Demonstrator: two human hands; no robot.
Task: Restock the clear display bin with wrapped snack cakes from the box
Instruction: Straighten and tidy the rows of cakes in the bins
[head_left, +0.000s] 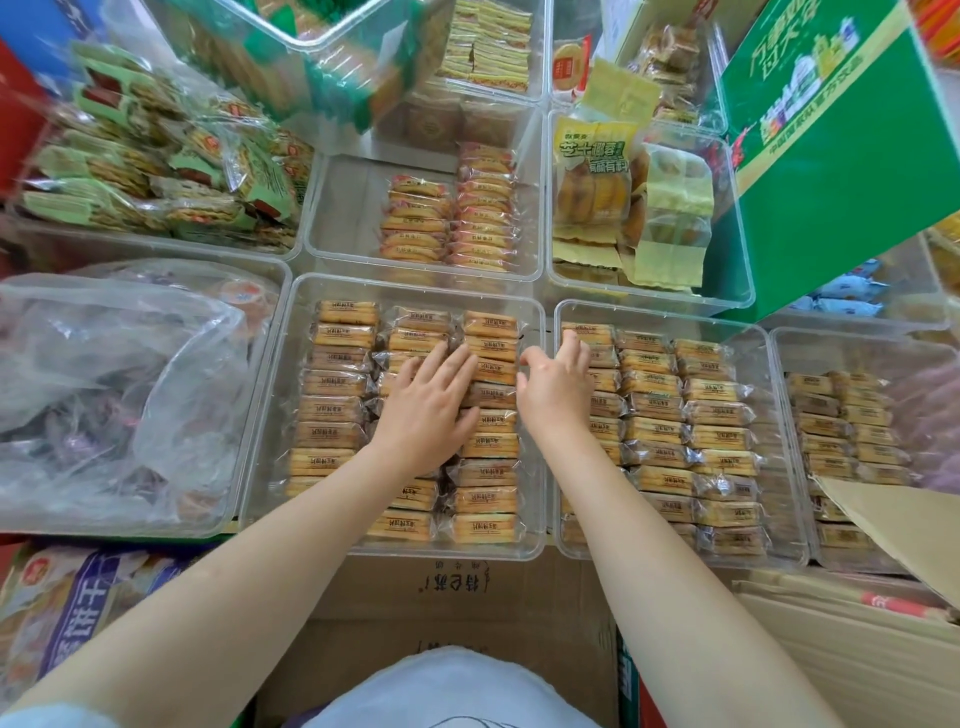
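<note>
From the head camera, a clear display bin (270, 415) stands in the middle of the view, and it holds three columns of wrapped snack cakes (332, 408) laid flat in rows. The left hand (431, 410) lies flat on the middle column, palm down, with straight fingers spread over the wrappers; it presses or touches them and grips nothing. The right hand (556, 387) is at the right wall of this bin, just above the rim between it and the neighbour bin (779, 467), which also holds three columns of the same cakes. Its fingers are extended and slightly bent, the thumb points to the left, and they reach over the first cakes of the neighbour bin; I cannot tell if it touches a wrapper, but it holds nothing visible. Below the bins, near the person's body, a brown cardboard box (457, 623) with printed characters is partly seen. At the left a loose plastic bag (119, 374) fills another bin. A green carton (841, 145) stands at the upper right.
</note>
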